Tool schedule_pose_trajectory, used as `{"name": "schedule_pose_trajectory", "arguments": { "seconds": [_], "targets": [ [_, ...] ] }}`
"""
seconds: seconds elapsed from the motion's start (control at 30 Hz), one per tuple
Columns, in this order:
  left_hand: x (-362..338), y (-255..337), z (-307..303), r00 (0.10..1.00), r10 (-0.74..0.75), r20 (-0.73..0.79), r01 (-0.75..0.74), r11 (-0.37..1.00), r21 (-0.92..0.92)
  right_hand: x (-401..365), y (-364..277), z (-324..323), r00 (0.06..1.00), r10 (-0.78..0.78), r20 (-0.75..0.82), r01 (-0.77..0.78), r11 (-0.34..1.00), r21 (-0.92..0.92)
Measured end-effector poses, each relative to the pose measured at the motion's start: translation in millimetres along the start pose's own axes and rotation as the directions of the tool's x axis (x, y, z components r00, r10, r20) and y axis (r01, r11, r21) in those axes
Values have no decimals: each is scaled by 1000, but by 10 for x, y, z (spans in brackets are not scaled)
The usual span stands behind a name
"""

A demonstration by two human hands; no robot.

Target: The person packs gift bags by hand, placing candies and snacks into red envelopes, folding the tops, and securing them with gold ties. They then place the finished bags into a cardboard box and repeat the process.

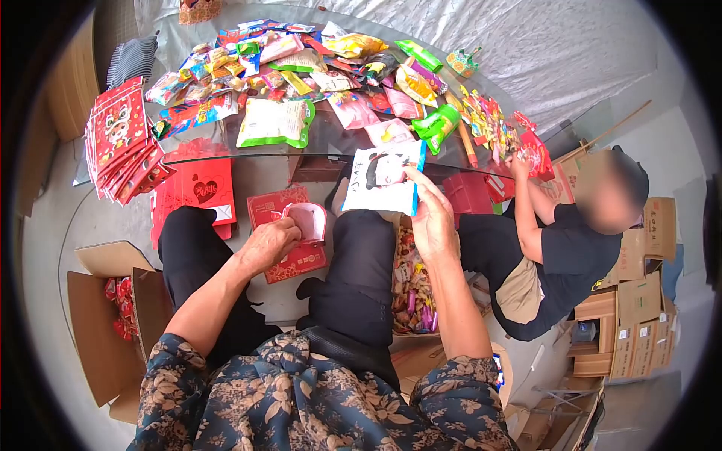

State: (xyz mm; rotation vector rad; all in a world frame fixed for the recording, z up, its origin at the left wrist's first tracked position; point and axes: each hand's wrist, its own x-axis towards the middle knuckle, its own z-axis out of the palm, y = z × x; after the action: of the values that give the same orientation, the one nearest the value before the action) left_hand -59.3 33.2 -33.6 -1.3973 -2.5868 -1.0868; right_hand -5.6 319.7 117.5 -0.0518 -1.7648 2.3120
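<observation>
My left hand (269,244) is closed on the rim of a small red gift bag (310,225), whose mouth gapes and shows a pale pink inside. It is held low between my knees; its contents cannot be made out. My right hand (434,218) pinches a white and blue snack packet (382,177) with a cartoon figure and dark lettering on it, raised at the table's near edge. Beyond the packet, a green and white snack bag (277,123) and a bright green packet (438,126) lie on the glass table.
Mixed snacks (301,64) cover the glass table (248,155). Red folded bags (120,139) are stacked at its left. A carton (101,323) holds red packets; a box of candies (412,289) stands by my right knee. At right, a co-worker (575,240) handles a red bag (535,154).
</observation>
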Motion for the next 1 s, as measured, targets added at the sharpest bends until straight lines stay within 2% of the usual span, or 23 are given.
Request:
{"name": "schedule_pose_trajectory", "arguments": {
  "seconds": [0.57, 1.0],
  "targets": [
    [-3, 14, -21, 999, -17, 45, 15, 999, 42, -136, 131, 111, 998, 57, 24, -58, 998, 27],
    [0, 46, -24, 1000, 9, 21, -9, 1000, 28, -177, 177, 106, 996, 85, 32, -86, 996, 34]
  ]
}}
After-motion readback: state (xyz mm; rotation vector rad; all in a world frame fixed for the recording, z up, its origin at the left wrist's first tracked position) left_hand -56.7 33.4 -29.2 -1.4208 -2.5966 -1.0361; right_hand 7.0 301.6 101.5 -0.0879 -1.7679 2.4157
